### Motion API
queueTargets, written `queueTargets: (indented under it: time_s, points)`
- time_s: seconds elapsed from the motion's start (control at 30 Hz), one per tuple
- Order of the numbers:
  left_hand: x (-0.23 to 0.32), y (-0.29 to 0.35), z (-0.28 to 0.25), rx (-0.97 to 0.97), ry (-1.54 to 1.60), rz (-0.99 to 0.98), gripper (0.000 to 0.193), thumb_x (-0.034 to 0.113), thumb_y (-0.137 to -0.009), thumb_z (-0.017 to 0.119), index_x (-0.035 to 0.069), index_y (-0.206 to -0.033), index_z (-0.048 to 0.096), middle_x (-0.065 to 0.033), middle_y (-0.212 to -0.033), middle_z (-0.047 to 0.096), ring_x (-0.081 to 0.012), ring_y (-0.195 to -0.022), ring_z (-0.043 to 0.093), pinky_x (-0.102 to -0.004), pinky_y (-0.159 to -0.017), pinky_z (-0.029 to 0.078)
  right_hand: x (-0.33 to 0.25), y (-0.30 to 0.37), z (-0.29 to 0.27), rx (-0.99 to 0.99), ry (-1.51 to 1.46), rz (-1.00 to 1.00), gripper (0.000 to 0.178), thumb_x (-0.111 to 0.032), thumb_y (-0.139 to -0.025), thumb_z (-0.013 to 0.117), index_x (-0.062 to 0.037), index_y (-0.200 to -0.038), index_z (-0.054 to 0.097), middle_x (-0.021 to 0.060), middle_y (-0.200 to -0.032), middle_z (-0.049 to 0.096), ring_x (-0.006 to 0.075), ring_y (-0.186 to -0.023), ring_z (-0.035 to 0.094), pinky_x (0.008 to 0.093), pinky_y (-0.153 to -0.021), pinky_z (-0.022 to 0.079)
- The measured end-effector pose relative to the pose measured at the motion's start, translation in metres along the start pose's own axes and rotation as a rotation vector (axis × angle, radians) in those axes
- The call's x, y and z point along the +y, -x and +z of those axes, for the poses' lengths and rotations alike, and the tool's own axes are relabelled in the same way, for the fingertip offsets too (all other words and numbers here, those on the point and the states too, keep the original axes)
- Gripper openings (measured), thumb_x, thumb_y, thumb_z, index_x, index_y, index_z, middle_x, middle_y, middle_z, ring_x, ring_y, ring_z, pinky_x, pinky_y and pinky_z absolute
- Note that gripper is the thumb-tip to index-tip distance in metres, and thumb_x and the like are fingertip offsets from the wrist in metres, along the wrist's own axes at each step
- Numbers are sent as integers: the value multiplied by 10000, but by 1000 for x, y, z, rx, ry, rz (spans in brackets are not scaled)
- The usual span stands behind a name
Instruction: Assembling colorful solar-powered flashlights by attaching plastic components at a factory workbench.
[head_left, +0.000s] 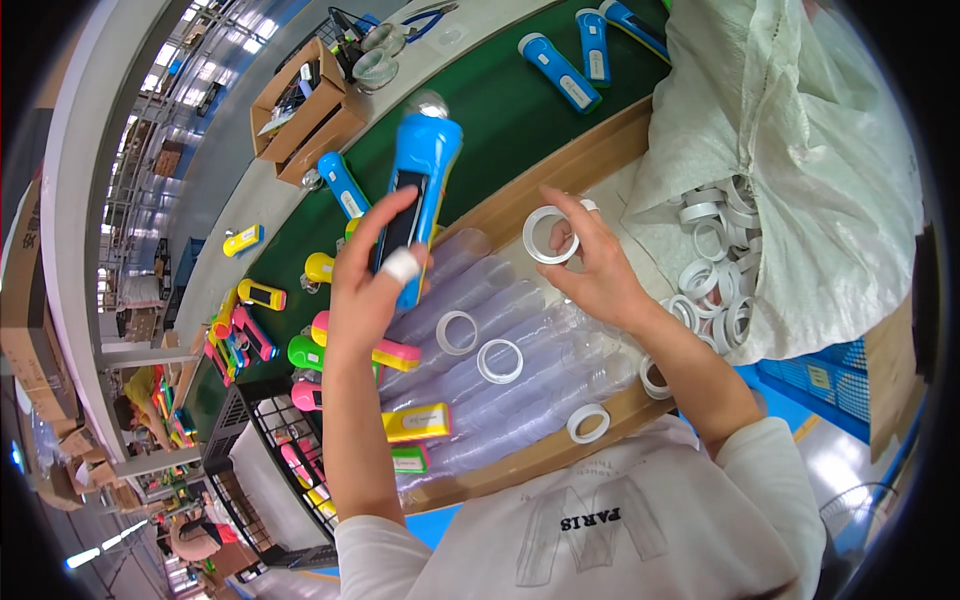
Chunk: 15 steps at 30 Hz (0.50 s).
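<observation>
My left hand (362, 280) is wrapped round a blue flashlight (432, 150), held upright with its silvery bulb end at the top. A black panel shows along the flashlight's side, and white tape covers a finger of this hand. In my right hand (600, 262) a white plastic ring (530, 240) is pinched between thumb and fingers, apart from the flashlight. Beneath both hands, clear plastic tubes (520, 400) lie in rows in a shallow cardboard box (560, 165). Loose white rings (484, 362) rest on the tubes.
A white woven sack (790, 120) on the right spills several white rings (712, 240). Blue flashlights (560, 75) lie on the green conveyor belt (490, 110); yellow, pink and green ones (415, 422) crowd the left. Beyond stands a small open carton (310, 110). A black crate (240, 470) stands lower left.
</observation>
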<state>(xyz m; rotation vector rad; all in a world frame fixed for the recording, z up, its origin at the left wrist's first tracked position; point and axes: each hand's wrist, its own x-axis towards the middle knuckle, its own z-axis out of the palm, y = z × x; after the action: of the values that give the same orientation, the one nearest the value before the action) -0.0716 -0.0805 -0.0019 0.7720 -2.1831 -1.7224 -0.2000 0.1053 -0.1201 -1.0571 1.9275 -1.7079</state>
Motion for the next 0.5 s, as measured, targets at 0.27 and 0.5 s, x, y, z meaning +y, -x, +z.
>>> queueTargets:
  time_s: [0.27, 0.5]
  points:
    - [17, 94, -11, -165, 73, -179, 528, 28, -761, 694, 61, -1267, 547, -69, -1171, 571, -137, -981, 586, -248, -786, 489, -20, 6, 12, -76, -168, 20, 870, 16, -706, 731, -98, -1439, 275, 167, -1287, 493, 309, -1146, 555, 374, -953, 462]
    - [31, 112, -6, -149, -445, 286, 576, 10, -700, 715, 34, -1248, 539, -156, -1166, 579, -282, -974, 592, -340, -844, 473, -18, 13, 10, -193, -200, 6, 835, 16, -701, 742, -147, -1397, 310, 169, -1203, 532, 318, -1092, 580, 385, -918, 468]
